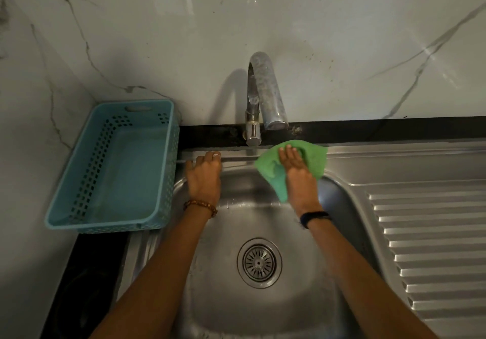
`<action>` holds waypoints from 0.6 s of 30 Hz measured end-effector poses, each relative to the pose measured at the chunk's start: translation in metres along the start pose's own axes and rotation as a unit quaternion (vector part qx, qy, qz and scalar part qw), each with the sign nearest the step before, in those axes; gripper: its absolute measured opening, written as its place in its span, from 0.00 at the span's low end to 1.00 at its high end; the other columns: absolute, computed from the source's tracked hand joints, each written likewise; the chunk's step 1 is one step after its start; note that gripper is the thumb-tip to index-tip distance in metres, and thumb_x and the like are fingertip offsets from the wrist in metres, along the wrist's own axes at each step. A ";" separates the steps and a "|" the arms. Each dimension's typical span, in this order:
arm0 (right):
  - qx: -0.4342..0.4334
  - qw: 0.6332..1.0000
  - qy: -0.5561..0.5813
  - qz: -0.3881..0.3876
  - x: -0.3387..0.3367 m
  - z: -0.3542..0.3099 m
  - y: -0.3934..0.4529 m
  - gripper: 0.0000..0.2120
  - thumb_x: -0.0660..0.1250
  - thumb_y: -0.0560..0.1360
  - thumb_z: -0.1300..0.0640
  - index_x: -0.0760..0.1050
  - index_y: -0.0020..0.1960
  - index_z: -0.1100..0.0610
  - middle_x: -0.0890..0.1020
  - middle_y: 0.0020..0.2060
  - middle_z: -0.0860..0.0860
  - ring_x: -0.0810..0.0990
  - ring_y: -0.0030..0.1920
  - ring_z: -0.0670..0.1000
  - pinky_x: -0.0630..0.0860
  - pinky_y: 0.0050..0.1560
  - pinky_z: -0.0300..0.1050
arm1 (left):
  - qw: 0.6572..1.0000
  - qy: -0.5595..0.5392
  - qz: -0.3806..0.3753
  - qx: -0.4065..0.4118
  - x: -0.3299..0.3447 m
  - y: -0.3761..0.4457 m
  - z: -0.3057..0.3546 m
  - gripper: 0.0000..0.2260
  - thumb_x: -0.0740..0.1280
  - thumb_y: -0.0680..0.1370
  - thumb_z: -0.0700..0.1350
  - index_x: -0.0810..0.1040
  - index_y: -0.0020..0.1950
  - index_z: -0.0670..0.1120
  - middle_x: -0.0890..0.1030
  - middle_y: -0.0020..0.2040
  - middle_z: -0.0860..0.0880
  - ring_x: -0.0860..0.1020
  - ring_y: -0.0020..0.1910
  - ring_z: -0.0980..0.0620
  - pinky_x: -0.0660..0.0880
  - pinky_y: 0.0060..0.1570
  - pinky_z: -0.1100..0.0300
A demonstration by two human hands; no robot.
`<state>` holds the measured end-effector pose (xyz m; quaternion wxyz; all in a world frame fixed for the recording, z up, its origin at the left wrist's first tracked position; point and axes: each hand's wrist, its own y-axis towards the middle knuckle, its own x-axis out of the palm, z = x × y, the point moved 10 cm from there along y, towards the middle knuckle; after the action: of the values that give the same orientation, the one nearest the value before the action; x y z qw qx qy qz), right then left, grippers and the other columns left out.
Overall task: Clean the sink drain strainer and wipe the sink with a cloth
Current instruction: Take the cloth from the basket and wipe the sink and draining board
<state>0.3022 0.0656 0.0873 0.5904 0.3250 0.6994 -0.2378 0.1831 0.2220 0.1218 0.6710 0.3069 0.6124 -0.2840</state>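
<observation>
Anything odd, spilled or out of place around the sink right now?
Mostly fine. The blue basket sits askew, its near corner overhanging the sink rim. Dark specks dot the wall near the faucet. The strainer sits seated in the drain; the right hand presses the green cloth on the rim.

Dark countertop [210, 135] is seen along the marble wall, with a steel sink [342, 160] set into it. Blue perforated basket [115, 167] is placed at the left, partly over the sink's edge. Ribbed drainboard [434, 246] is located at right.
</observation>
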 end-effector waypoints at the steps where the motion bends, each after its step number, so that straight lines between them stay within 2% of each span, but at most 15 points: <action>1: 0.028 1.000 -0.006 -0.004 -0.007 0.018 0.001 0.33 0.54 0.77 0.70 0.43 0.76 0.56 0.48 0.77 0.54 0.48 0.77 0.55 0.54 0.74 0.47 | 1.000 0.003 -0.003 0.001 0.000 0.000 0.001 0.15 0.67 0.73 0.35 0.72 0.59 0.44 0.77 0.59 0.45 0.76 0.57 0.45 0.68 0.63 0.48; 3: 0.089 0.995 0.052 0.011 -0.024 0.051 0.002 0.27 0.52 0.78 0.71 0.53 0.75 0.59 0.56 0.76 0.56 0.57 0.75 0.56 0.60 0.71 0.47 | 1.000 0.004 -0.006 0.003 -0.002 0.001 0.003 0.15 0.67 0.73 0.35 0.72 0.58 0.43 0.78 0.59 0.44 0.76 0.57 0.45 0.68 0.63 0.47; 4: 0.131 0.983 0.123 0.033 -0.036 0.069 0.000 0.24 0.52 0.78 0.70 0.60 0.73 0.61 0.63 0.73 0.59 0.64 0.72 0.57 0.63 0.69 0.47 | 1.000 0.003 -0.008 0.004 -0.003 0.000 0.004 0.15 0.66 0.73 0.34 0.72 0.59 0.43 0.78 0.59 0.44 0.76 0.57 0.44 0.68 0.64 0.46; 5: 0.173 0.957 0.227 0.057 -0.047 0.088 -0.005 0.21 0.53 0.78 0.70 0.66 0.70 0.63 0.71 0.68 0.61 0.71 0.67 0.58 0.66 0.66 0.48 | 1.000 0.003 -0.010 0.004 -0.004 0.000 0.004 0.15 0.65 0.73 0.34 0.72 0.59 0.43 0.77 0.60 0.44 0.76 0.57 0.44 0.68 0.64 0.46; 6: 0.208 0.909 0.356 0.068 -0.053 0.104 -0.012 0.19 0.54 0.77 0.70 0.71 0.66 0.65 0.77 0.61 0.61 0.76 0.60 0.58 0.70 0.61 0.48 | 1.000 0.006 -0.011 0.005 -0.004 0.000 0.006 0.16 0.65 0.74 0.33 0.72 0.60 0.43 0.77 0.60 0.44 0.76 0.58 0.44 0.67 0.65 0.46; 8: 0.241 0.764 0.596 0.056 -0.059 0.118 -0.032 0.19 0.53 0.74 0.72 0.73 0.62 0.67 0.82 0.47 0.57 0.82 0.47 0.53 0.76 0.49 0.45 | 1.000 0.009 -0.018 0.008 -0.003 -0.001 0.007 0.16 0.64 0.74 0.33 0.71 0.61 0.43 0.76 0.62 0.44 0.75 0.60 0.44 0.66 0.65 0.46; 10: 0.241 0.647 0.722 0.040 -0.068 0.120 -0.053 0.19 0.52 0.74 0.73 0.73 0.59 0.64 0.85 0.41 0.52 0.84 0.41 0.48 0.80 0.42 0.41 | 1.000 0.003 -0.021 0.019 -0.003 -0.001 0.009 0.16 0.63 0.74 0.33 0.71 0.61 0.42 0.75 0.62 0.43 0.74 0.61 0.43 0.67 0.64 0.47; 12: 0.221 0.524 0.821 0.051 -0.079 0.122 -0.072 0.16 0.53 0.75 0.70 0.73 0.58 0.61 0.86 0.42 0.52 0.85 0.43 0.48 0.82 0.44 0.41 | 0.999 -0.005 -0.028 0.026 -0.003 0.000 0.010 0.14 0.62 0.75 0.33 0.72 0.59 0.41 0.76 0.61 0.41 0.74 0.60 0.41 0.69 0.61 0.48; 14: 0.198 0.405 0.889 0.078 -0.090 0.129 -0.088 0.14 0.54 0.77 0.66 0.73 0.58 0.61 0.86 0.46 0.54 0.84 0.48 0.50 0.80 0.53 0.47 | 0.998 -0.055 -0.025 0.012 -0.006 0.001 0.008 0.11 0.61 0.76 0.34 0.74 0.58 0.38 0.78 0.58 0.37 0.75 0.58 0.38 0.69 0.58 0.46; 16: 0.170 0.333 0.920 0.116 -0.105 0.143 -0.103 0.14 0.57 0.75 0.61 0.77 0.55 0.61 0.85 0.48 0.55 0.84 0.50 0.51 0.78 0.56 0.50 | 0.992 -0.125 -0.002 -0.002 -0.012 -0.003 0.008 0.12 0.63 0.76 0.35 0.76 0.58 0.35 0.78 0.57 0.33 0.75 0.58 0.36 0.69 0.58 0.45; 18: 0.161 0.275 0.934 0.161 -0.112 0.159 -0.118 0.14 0.59 0.75 0.54 0.81 0.51 0.58 0.86 0.49 0.53 0.84 0.50 0.51 0.82 0.50 0.49 | 0.988 -0.153 0.009 0.000 -0.014 -0.017 0.012 0.15 0.64 0.74 0.33 0.75 0.61 0.34 0.76 0.60 0.33 0.74 0.61 0.36 0.68 0.62 0.45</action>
<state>0.3323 -0.1471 0.1615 -0.5051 0.5190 0.6534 0.2205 0.1772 0.2020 0.1353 0.7592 0.2655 0.4997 -0.3216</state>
